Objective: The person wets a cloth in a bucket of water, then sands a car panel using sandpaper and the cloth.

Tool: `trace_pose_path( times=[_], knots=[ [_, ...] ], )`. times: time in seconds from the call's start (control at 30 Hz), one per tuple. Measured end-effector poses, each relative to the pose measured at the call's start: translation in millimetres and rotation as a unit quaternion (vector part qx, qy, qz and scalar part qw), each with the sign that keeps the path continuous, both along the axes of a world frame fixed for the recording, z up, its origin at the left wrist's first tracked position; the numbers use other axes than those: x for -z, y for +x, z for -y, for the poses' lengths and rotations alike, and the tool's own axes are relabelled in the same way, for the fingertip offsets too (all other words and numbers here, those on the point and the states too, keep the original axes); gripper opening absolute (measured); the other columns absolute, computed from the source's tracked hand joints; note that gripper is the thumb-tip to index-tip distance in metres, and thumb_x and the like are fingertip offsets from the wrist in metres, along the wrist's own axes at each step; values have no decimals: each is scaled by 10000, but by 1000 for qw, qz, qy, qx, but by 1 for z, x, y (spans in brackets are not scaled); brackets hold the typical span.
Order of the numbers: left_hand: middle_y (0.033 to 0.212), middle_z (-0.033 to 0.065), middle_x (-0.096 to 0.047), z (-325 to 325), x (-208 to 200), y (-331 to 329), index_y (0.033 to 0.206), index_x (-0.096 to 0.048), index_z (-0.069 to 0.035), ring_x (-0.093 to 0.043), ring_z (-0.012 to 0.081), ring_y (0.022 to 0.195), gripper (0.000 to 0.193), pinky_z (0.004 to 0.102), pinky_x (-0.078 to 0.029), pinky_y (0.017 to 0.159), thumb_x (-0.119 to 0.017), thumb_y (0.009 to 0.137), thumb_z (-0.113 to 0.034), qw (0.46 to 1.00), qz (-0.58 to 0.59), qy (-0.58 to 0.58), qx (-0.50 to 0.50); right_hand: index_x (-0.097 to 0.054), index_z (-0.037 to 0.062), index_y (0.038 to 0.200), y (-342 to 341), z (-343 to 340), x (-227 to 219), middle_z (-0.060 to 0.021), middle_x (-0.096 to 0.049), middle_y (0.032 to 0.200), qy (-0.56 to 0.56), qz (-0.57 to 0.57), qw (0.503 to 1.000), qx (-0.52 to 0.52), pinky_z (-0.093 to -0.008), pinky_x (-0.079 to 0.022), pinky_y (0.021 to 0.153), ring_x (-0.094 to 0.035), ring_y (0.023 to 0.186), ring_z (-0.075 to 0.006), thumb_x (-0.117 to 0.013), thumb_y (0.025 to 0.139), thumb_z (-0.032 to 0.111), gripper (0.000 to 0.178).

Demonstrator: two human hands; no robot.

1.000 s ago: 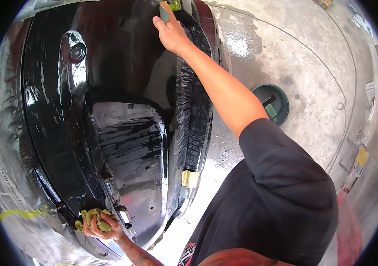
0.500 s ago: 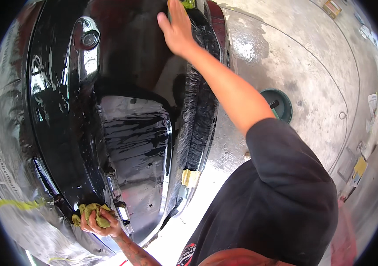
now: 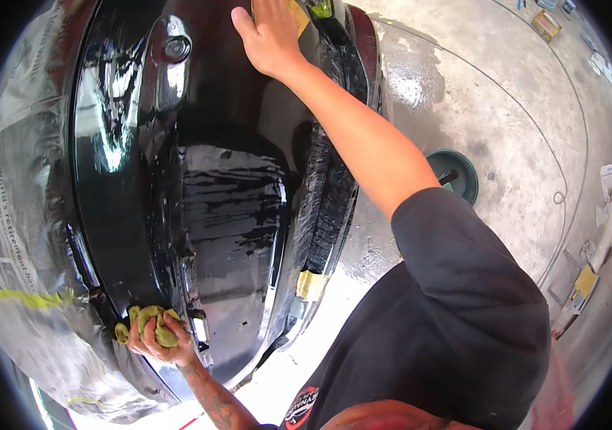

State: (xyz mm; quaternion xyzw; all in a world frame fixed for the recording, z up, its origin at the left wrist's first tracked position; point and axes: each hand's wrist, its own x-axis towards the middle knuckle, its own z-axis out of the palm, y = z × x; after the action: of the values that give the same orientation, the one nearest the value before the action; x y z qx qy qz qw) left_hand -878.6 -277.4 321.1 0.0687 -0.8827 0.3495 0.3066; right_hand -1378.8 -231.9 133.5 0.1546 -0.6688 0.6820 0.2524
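Note:
The black rear panel (image 3: 234,107) of a car, glossy and streaked with water, fills the left half of the view. At its lower left corner my left hand (image 3: 159,342) grips a crumpled yellow-green cloth (image 3: 149,319) against the painted surface. My right arm reaches far across to the top edge of the view. There my right hand (image 3: 270,36) lies flat on the panel, its thumb out to the side and its fingertips cut off by the frame. From beneath it shows a yellow-orange sheet that looks like sandpaper (image 3: 296,17), pressed to the paint.
Masking paper and film (image 3: 26,208) with green tape (image 3: 30,299) cover the car's left side. A dark green bucket (image 3: 467,172) stands on the wet concrete floor (image 3: 492,107) at right. A thin cord (image 3: 528,118) curves there, with scattered papers and a box (image 3: 546,25) beyond.
My right hand has slid left across the panel, exposing more of the yellow-orange sheet. My left hand keeps its hold on the cloth at the same corner. The whole view has shifted slightly.

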Motion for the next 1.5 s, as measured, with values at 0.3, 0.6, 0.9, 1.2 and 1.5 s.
trace_pose_path(
  times=[0.3,0.6,0.9,1.2,1.5],
  knots=[
    [1167,158,-658,-2,-8,17,1070,-626,-90,-601,354,1047,365,528,-421,952,-855,844,-265,1000,5,-20,-21,-227,-8,1613,147,-21,-15,-219,-177,1697,59,-64,974,-211,-605,-125,1247,-121,1577,-422,-430,1049,552,821],
    [1049,114,-630,-30,-12,-168,990,-687,-124,-595,349,1016,263,493,-454,912,-834,799,-229,994,107,-29,-24,-229,-21,1608,160,-17,-29,-232,-174,1694,71,-59,978,-188,-607,-143,1244,-150,1562,-448,-455,1047,499,798],
    [894,71,-689,-19,-31,-413,957,-694,-147,-688,322,933,258,475,-537,808,-775,782,-317,990,100,-61,74,-295,-12,1590,56,-7,-56,-206,-266,1671,19,2,997,-79,-567,-189,1241,-228,1550,-389,-451,1034,514,780],
    [988,50,-666,-20,-12,-284,1005,-696,-166,-639,300,938,266,451,-480,801,-752,900,-404,995,38,-87,18,-237,53,1630,104,-15,-36,-156,-169,1715,46,-60,980,-182,-579,-125,1259,-140,1583,-371,-392,1068,535,756],
    [1054,116,-668,-19,6,-123,966,-656,-91,-633,354,975,307,474,-462,831,-871,823,-256,999,-34,-37,2,-194,62,1643,173,-21,-9,-179,-157,1712,90,-82,967,-224,-599,-135,1251,-124,1584,-388,-451,1051,521,792]
  ],
)
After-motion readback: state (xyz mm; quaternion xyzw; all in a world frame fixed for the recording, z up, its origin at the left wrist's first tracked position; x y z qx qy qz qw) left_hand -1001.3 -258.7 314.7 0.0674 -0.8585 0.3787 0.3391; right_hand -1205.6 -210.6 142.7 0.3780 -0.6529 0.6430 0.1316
